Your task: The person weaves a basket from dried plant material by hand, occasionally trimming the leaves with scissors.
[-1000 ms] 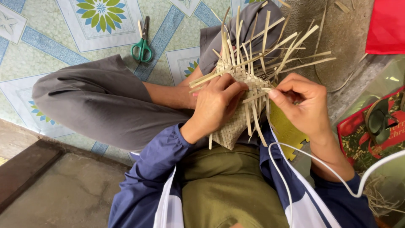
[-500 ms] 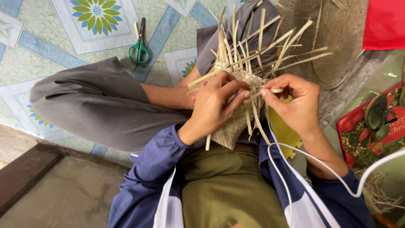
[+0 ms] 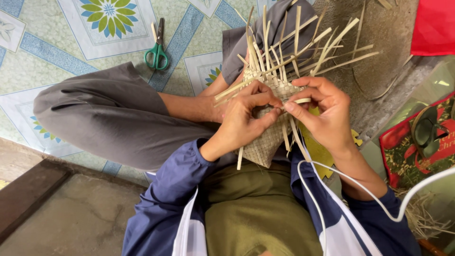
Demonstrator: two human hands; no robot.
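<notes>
The right hand [image 3: 322, 116] has its grip closed on a single pale, flat straw strip [image 3: 299, 101], pinched between thumb and forefinger where the strip leaves the weave. Touching it from the other side, the left hand [image 3: 246, 118] is wrapped over the front of a half-woven, tan, wedge-shaped piece of plaited straw [image 3: 265, 142], fingers curled and pressing on the weave, its fingertips meeting the right hand's at the strip. The woven piece sits in the middle of the frame, held above the person's lap, its narrow finished end pointing down toward an olive-green shirt [image 3: 256, 208]. Loose unwoven strips [image 3: 303, 45] fan up and out from its upper edge toward the top of the frame.

Around the hands are dark blue sleeves [image 3: 166, 199] and folded legs in grey trousers [image 3: 109, 114]. A thin white cable [image 3: 360, 194] loops across the lower right. In the upper left, green-handled scissors [image 3: 157, 50] lie on a patterned tiled floor [image 3: 52, 52]. At the right edge a red printed bag [image 3: 417, 147] stands near a scatter of straw scraps [image 3: 426, 220].
</notes>
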